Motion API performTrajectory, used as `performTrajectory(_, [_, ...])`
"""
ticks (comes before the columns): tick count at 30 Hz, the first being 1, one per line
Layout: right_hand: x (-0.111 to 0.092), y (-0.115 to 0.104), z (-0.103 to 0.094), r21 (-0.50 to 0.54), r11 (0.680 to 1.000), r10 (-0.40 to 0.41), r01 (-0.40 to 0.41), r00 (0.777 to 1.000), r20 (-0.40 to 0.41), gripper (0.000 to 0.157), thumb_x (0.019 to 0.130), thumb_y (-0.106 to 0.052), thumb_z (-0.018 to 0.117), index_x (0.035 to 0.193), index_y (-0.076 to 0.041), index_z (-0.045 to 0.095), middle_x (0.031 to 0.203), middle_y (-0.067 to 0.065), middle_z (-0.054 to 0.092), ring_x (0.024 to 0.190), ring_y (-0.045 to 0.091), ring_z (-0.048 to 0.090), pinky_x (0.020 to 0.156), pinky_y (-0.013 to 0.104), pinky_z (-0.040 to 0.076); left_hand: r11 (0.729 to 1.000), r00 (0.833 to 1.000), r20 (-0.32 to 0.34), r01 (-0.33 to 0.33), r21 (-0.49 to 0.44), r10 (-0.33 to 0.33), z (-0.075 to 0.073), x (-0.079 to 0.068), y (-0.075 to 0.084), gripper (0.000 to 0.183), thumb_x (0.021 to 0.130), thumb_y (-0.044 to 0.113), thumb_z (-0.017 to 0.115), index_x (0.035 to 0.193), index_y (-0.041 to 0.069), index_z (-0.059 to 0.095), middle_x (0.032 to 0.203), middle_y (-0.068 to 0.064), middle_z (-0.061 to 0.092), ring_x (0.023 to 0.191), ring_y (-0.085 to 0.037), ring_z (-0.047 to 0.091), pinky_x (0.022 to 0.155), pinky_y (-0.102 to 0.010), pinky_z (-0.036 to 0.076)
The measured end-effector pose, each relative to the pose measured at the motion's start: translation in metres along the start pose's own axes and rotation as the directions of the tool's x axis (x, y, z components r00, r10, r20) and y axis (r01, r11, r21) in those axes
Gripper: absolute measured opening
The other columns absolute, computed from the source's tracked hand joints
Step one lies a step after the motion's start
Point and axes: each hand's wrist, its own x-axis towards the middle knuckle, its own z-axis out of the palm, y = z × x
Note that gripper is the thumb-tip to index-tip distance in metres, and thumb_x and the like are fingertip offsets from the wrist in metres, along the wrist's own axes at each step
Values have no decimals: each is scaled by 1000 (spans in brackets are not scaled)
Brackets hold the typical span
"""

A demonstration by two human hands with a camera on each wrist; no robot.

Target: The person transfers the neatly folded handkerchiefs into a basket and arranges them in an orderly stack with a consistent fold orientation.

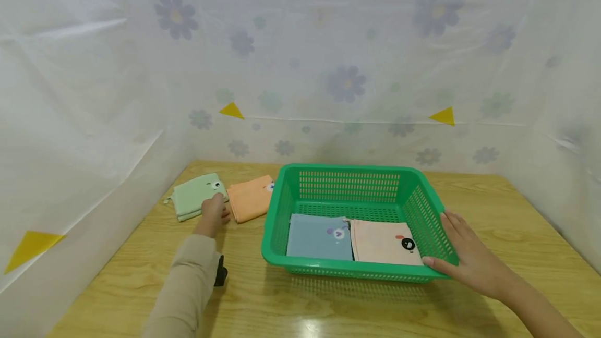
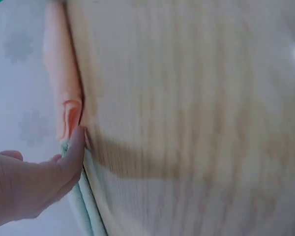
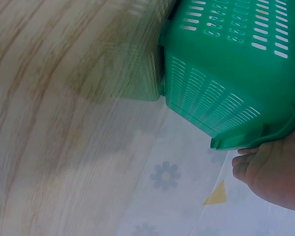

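Observation:
My left hand (image 1: 214,213) reaches to the right edge of a folded green hand towel (image 1: 192,197), with an embroidered face near its upper right corner. In the left wrist view, straight fingers touch the green towel (image 2: 86,209), close to a folded orange towel (image 2: 63,73). My right hand (image 1: 474,254) grips the right front corner of a green plastic basket (image 1: 347,167), thumb over the rim. Inside the basket lie a folded blue towel (image 1: 312,244) and a folded pale pink towel (image 1: 380,241), side by side. The right wrist view shows the basket's slotted outer wall (image 3: 231,73).
The basket stands on a wood-grain table (image 1: 281,306). The orange towel sits between the green one and the basket's left side. A white flowered sheet (image 1: 300,67) walls in the back and both sides. A black wrist device (image 1: 220,272) is on my left wrist.

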Motion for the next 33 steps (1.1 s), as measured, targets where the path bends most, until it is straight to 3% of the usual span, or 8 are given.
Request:
performTrajectory(3, [0, 0, 0, 1, 1000, -1, 1, 1000, -2, 96, 87, -37, 61, 148, 1, -2, 153, 28, -1, 141, 43, -8, 100, 73, 10, 973, 990, 100, 115, -200, -97, -1, -4, 6, 57, 100, 26, 23, 148, -1, 8, 147, -25, 25, 128, -33, 40, 103, -38, 41])
performTrajectory(6, [0, 0, 0, 4, 1000, -1, 1, 1000, -2, 96, 87, -37, 61, 148, 1, -2, 153, 27, -2, 141, 42, -9, 100, 73, 10, 943, 976, 169, 178, -282, -134, -2, -7, 10, 59, 100, 30, 20, 149, 2, 3, 152, -21, 17, 137, -32, 30, 109, -39, 35])
performTrajectory(10, [-1, 0, 0, 4, 1000, -2, 2, 1000, -4, 96, 87, -37, 61, 148, 1, -2, 153, 27, -2, 141, 40, -11, 100, 73, 9, 924, 968, 201, 211, -320, -151, -3, -12, 13, 59, 100, 30, 20, 149, 2, 1, 154, -18, 13, 140, -30, 25, 111, -37, 33])
performTrajectory(14, [-1, 0, -1, 1, 1000, -6, 6, 1000, -9, 96, 87, -37, 61, 148, 1, -2, 153, 27, -2, 142, 40, -11, 101, 73, 9, 913, 971, 172, 217, -345, -166, 0, -15, 15, 58, 100, 28, 22, 149, 2, 4, 153, -19, 14, 139, -30, 26, 111, -38, 32])
performTrajectory(20, [-1, -1, -1, -4, 1000, -5, 5, 1000, -9, 96, 86, -37, 62, 148, 0, -2, 153, 27, -1, 142, 41, -9, 97, 74, 14, 889, 969, 70, 244, -387, -236, 11, -1, 14, 53, 99, 25, 27, 147, 3, 18, 147, -18, 29, 132, -28, 36, 108, -39, 35])
performTrajectory(26, [0, -2, 0, 4, 1000, -4, 4, 1000, -3, 97, 86, -37, 62, 148, 1, -2, 153, 27, -2, 141, 41, -9, 98, 74, 12, 883, 968, 110, 250, -397, -224, 9, 17, 6, 51, 99, 24, 26, 146, 4, 22, 141, -19, 39, 125, -28, 46, 100, -39, 43])
performTrajectory(33, [-1, -2, 0, -5, 1000, -1, 1, 1000, -11, 97, 86, -38, 62, 148, 0, -1, 154, 26, -1, 142, 40, -9, 99, 73, 13, 883, 975, 144, 217, -416, -172, 10, -5, 11, 54, 100, 22, 24, 148, 1, 12, 146, -21, 27, 132, -30, 37, 107, -37, 38])
